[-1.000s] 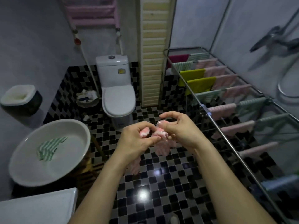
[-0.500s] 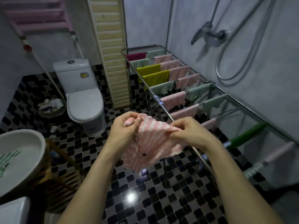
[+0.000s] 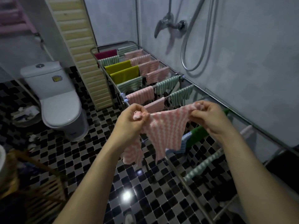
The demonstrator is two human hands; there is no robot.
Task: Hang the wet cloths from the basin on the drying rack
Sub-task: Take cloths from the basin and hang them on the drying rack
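Note:
A pink-and-white striped cloth (image 3: 165,126) is stretched between both hands, its lower part hanging loose. My left hand (image 3: 131,123) pinches one top corner and my right hand (image 3: 208,117) pinches the other. The cloth hangs over the near part of the metal drying rack (image 3: 239,113), which runs along the right wall. Several pink, green-striped, yellow and dark red cloths (image 3: 140,96) are draped over its bars. Only a sliver of the white basin (image 3: 2,159) shows at the left edge.
A white toilet (image 3: 59,101) stands at the left on the black-and-white tiled floor. A wooden stand (image 3: 42,180) holds the basin. A slatted cream panel (image 3: 84,50) rises behind the rack's far end. A shower tap and hose (image 3: 186,38) hang on the right wall.
The view has swung right from the basin to the rack. My hands have drawn apart, spreading the bunched pink cloth wide, and carried it over the rack's bars.

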